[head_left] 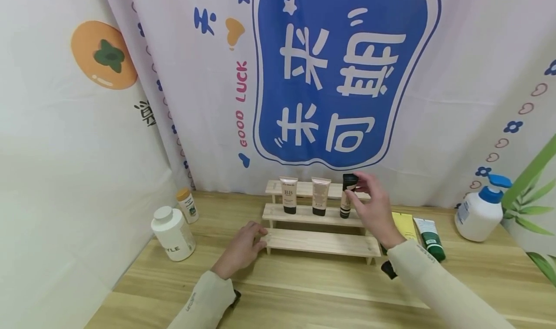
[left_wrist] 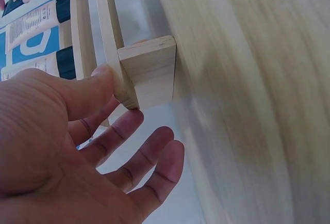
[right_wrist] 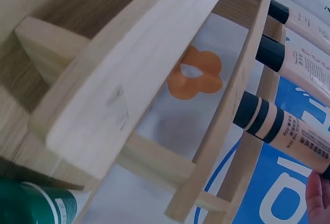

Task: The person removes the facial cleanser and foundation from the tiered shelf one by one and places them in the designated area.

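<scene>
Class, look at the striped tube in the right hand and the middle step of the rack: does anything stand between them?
Nothing visible does. The right hand holds the striped tube by its top, its base at the middle step, apart from the two tubes standing beside it.

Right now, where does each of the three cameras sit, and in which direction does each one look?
Head: above the table, facing forward and down at the wooden stepped rack; both forearms, left hand and right hand show.
Left wrist: beside the rack's left end, looking along it; the palm and fingers show.
Right wrist: low by the rack's right end, looking up its steps at the striped tube; one fingertip shows.
Shared: all three show the rack and the tubes standing on it.
</scene>
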### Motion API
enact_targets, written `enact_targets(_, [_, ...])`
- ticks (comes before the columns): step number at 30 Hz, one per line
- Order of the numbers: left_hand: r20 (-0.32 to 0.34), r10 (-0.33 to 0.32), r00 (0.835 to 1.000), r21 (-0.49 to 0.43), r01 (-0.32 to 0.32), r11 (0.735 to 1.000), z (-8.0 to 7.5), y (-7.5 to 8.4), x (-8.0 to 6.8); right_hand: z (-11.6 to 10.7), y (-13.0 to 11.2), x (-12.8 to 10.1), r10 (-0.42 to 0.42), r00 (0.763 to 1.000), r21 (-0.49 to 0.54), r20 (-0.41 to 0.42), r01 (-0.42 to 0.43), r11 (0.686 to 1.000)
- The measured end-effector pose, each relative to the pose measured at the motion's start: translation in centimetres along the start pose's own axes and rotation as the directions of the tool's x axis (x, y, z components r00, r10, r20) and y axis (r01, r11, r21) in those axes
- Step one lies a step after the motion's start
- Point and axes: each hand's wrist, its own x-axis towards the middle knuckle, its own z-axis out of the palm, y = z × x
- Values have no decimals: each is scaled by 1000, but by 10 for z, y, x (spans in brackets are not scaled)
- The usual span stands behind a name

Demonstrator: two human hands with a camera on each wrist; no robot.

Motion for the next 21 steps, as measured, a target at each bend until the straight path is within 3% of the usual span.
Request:
enact_targets(11, [16, -6, 1000, 0, 6, 1000, -1, 0, 2, 0, -2, -2, 45, 999, -7, -23, -45, 999])
enact_targets(21, [22, -14, 1000, -47, 15, 999, -3, 2, 0, -21, -8, -11, 32, 999, -37, -40, -34, 999])
